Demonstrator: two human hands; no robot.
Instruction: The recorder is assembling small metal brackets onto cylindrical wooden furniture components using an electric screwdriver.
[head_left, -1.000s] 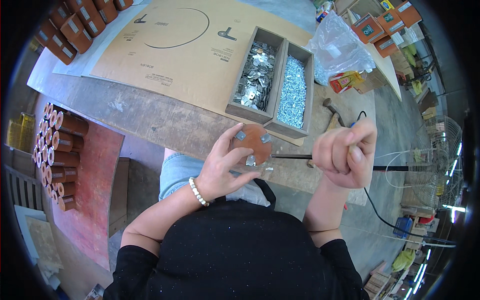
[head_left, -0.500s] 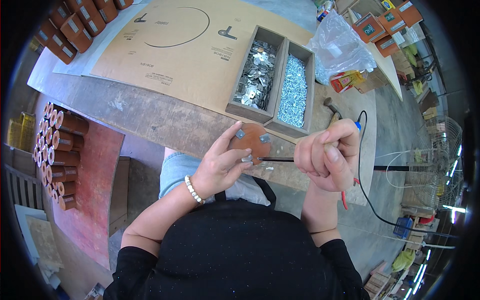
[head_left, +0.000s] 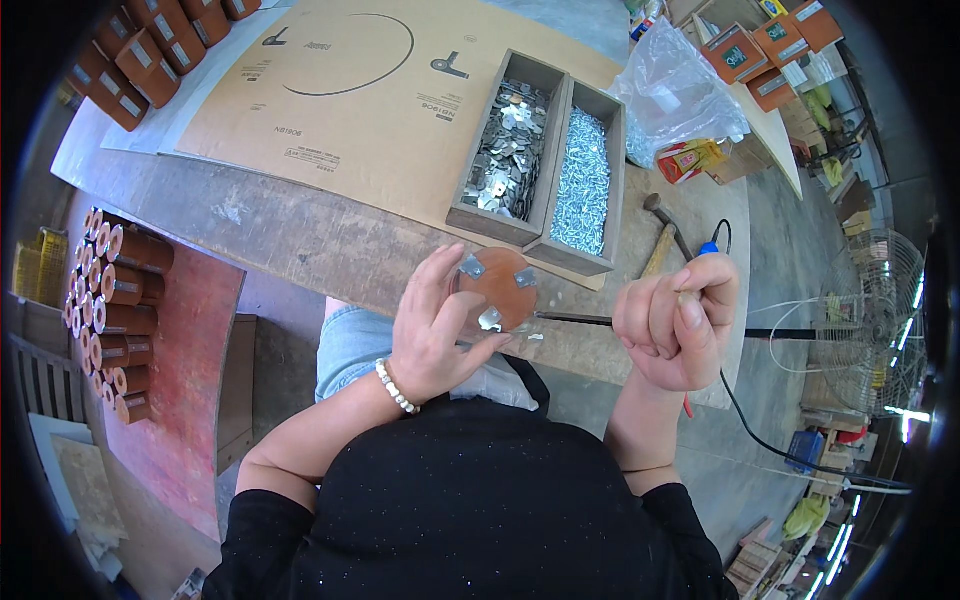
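My left hand (head_left: 428, 325) holds a round brown disc (head_left: 505, 292) by its left side, fingers curved around the rim. Three small metal plates sit on its face: two along the upper part, and a shiny one (head_left: 490, 319) at the lower edge beside my thumb and fingers. My right hand (head_left: 682, 322) is closed in a fist around a tool with a thin dark shaft, apparently a screwdriver (head_left: 576, 320). Its handle is hidden in the fist. The shaft points left, its tip just off the disc's right rim.
Beyond the disc, one wooden box (head_left: 470, 215) holds flat metal plates and another (head_left: 566, 255) holds screws. A hammer (head_left: 657, 250) and a blue-ended object (head_left: 709, 248) by a black cable lie right. Brown cylinders (head_left: 128, 320) stand left; a fan (head_left: 868, 320) is far right.
My right hand has moved right, drawing the shaft's tip away from the disc. My left fingers have shifted, leaving the lower metal plate more exposed.
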